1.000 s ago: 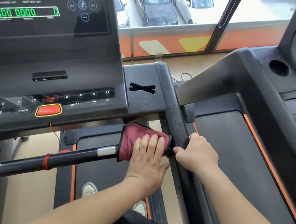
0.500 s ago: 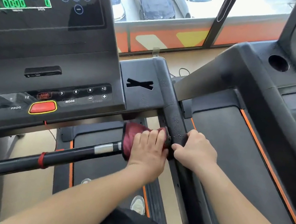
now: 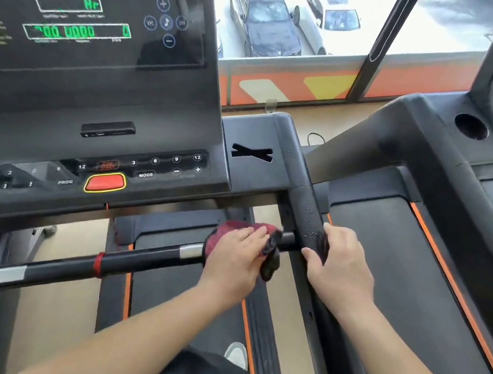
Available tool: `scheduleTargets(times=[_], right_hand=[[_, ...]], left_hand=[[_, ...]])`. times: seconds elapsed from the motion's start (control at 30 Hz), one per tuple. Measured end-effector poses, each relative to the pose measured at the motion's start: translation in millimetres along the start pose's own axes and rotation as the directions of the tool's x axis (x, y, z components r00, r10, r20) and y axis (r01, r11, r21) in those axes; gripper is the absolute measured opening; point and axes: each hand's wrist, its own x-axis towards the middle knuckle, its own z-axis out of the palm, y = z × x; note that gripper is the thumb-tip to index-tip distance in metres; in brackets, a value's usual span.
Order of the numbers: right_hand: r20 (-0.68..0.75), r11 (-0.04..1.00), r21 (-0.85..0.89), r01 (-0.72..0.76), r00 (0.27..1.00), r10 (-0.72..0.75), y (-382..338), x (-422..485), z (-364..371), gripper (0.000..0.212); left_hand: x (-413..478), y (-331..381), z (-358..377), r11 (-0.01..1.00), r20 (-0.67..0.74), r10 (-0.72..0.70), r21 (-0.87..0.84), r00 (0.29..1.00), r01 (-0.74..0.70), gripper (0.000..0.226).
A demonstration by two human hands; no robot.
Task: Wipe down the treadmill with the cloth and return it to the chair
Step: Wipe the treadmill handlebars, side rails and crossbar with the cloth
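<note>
A dark red cloth (image 3: pixel 232 228) is wrapped over the right end of the treadmill's black crossbar (image 3: pixel 138 262). My left hand (image 3: pixel 236 257) lies on top of the cloth and grips it against the bar; a dark corner of the cloth (image 3: pixel 270 262) hangs below my fingers. My right hand (image 3: pixel 340 265) is closed around the treadmill's black right handrail (image 3: pixel 304 195), just right of where the crossbar meets it. The console (image 3: pixel 96 68) with green digits and a red stop button (image 3: pixel 105 183) rises ahead on the left. No chair is in view.
A second treadmill (image 3: pixel 430 188) stands close on the right, its belt (image 3: pixel 388 256) edged in orange. The belt (image 3: pixel 176 304) of my treadmill and my shoe (image 3: pixel 236 353) lie below the bar. A window (image 3: pixel 296 18) ahead shows parked cars.
My left hand has slid the cloth a little to the left along the crossbar, baring a short stretch of bar beside the handrail. The camera has tilted upward. My right hand stays on the handrail.
</note>
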Motion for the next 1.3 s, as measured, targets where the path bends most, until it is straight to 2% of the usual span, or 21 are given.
scheduleTargets(times=[0.03, 0.1, 0.17, 0.23, 0.3, 0.37, 0.4, 0.43, 0.5, 0.6, 0.63, 0.67, 0.7, 0.77, 0.83, 0.9, 1.0, 1.1, 1.17, 1.23, 1.3], right_hand=[[-0.054, 0.995, 0.075, 0.066, 0.997, -0.062, -1.1, -3.6, 2.8, 0.049], [-0.136, 0.959, 0.178, 0.218, 0.971, -0.196, -5.6, -10.6, 10.7, 0.034], [-0.122, 0.901, 0.356, 0.249, 0.968, -0.219, -16.4, -15.5, 16.9, 0.024], [0.057, 0.822, 0.566, 0.069, 0.991, -0.122, -28.5, -18.7, 20.1, 0.013], [0.262, 0.742, 0.655, -0.139, 0.964, -0.051, -42.7, -21.3, 18.9, 0.023], [0.459, 0.523, 0.761, -0.384, 0.888, -0.017, -54.7, -20.7, 10.3, 0.039], [0.545, 0.402, 0.776, -0.486, 0.837, -0.040, -60.2, -19.3, 3.3, 0.046], [0.588, 0.338, 0.778, -0.530, 0.803, -0.095, -62.8, -15.9, -2.5, 0.052], [0.562, 0.421, 0.786, -0.453, 0.807, -0.182, -69.7, -9.2, -13.3, 0.051], [0.349, 0.652, 0.738, -0.174, 0.925, -0.148, -74.9, 8.4, -12.8, 0.023], [0.244, 0.787, 0.614, -0.063, 0.963, -0.113, -71.9, 17.8, -6.6, 0.022], [0.158, 0.922, 0.386, 0.030, 0.983, -0.098, -67.0, 27.0, 2.1, 0.027], [0.106, 0.988, 0.114, 0.100, 0.988, -0.112, -62.9, 32.4, 11.8, 0.033], [0.074, 0.921, -0.231, 0.314, 0.949, -0.305, -55.8, 33.3, 36.0, 0.042], [0.146, 0.789, -0.268, 0.553, 0.832, -0.535, -48.6, 26.7, 62.2, 0.046], [0.239, 0.705, -0.225, 0.673, 0.739, -0.629, -41.6, 21.6, 78.3, 0.055], [0.302, 0.647, -0.310, 0.697, 0.717, -0.628, -44.4, 30.0, 77.8, 0.062], [0.208, 0.628, -0.366, 0.687, 0.718, -0.664, -53.4, 38.8, 79.0, 0.045], [0.153, 0.698, -0.377, 0.609, 0.784, -0.602, -62.5, 43.2, 83.7, 0.044], [0.174, 0.775, -0.424, 0.468, 0.882, -0.437, -73.9, 44.6, 92.1, 0.052], [0.129, 0.821, -0.452, 0.348, 0.937, -0.325, -85.2, 39.3, 103.2, 0.051]], left_hand=[[-13.6, -2.1, 0.4, 0.998, -0.024, -0.018, -0.057, 1.000, 0.016, 0.039], [-33.1, 4.4, -9.3, 0.944, -0.010, -0.189, -0.279, 0.982, 0.179, 0.029], [-37.2, 16.9, -17.4, 0.782, 0.102, -0.344, -0.519, 0.934, 0.345, 0.021], [-32.8, 31.1, -24.0, 0.686, 0.066, -0.413, -0.634, 0.908, 0.358, 0.020], [-25.3, 42.9, -26.4, 0.627, 0.031, -0.443, -0.704, 0.896, 0.334, 0.019], [-17.5, 53.4, -28.6, 0.635, 0.029, -0.401, -0.712, 0.916, 0.300, 0.021], [-14.8, 55.4, -29.2, 0.672, 0.011, -0.346, -0.694, 0.938, 0.256, 0.022], [-13.0, 55.9, -30.0, 0.729, -0.020, -0.280, -0.655, 0.960, 0.198, 0.028], [-11.9, 54.3, -32.0, 0.824, -0.090, -0.205, -0.553, 0.975, 0.122, 0.048], [-9.1, 51.1, -35.5, 0.896, -0.079, -0.252, -0.395, 0.964, 0.202, 0.067], [-7.3, 46.7, -35.2, 0.925, -0.011, -0.263, -0.288, 0.965, 0.249, 0.070], [-5.2, 40.0, -33.5, 0.945, 0.087, -0.285, -0.141, 0.954, 0.295, 0.071], [-4.2, 33.4, -33.6, 0.946, 0.177, -0.317, -0.005, 0.932, 0.323, 0.071], [-5.9, 19.4, -36.1, 0.946, 0.240, -0.322, 0.121, 0.916, 0.301, 0.065], [-12.8, 6.7, -40.3, 0.964, 0.165, -0.265, 0.052, 0.950, 0.260, 0.056], [-21.5, -3.3, -46.5, 0.962, 0.106, -0.256, -0.063, 0.961, 0.264, 0.052], [-32.9, -16.7, -53.9, 0.955, 0.059, -0.265, -0.125, 0.963, 0.270, 0.045], [-44.2, -25.5, -57.3, 0.951, 0.013, -0.258, -0.174, 0.966, 0.256, 0.040], [-52.0, -33.9, -61.3, 0.942, -0.015, -0.282, -0.197, 0.959, 0.273, 0.038], [-62.1, -46.2, -65.6, 0.932, -0.032, -0.312, -0.204, 0.949, 0.300, 0.035], [-74.1, -60.4, -72.5, 0.934, -0.038, -0.316, -0.191, 0.948, 0.303, 0.030]])
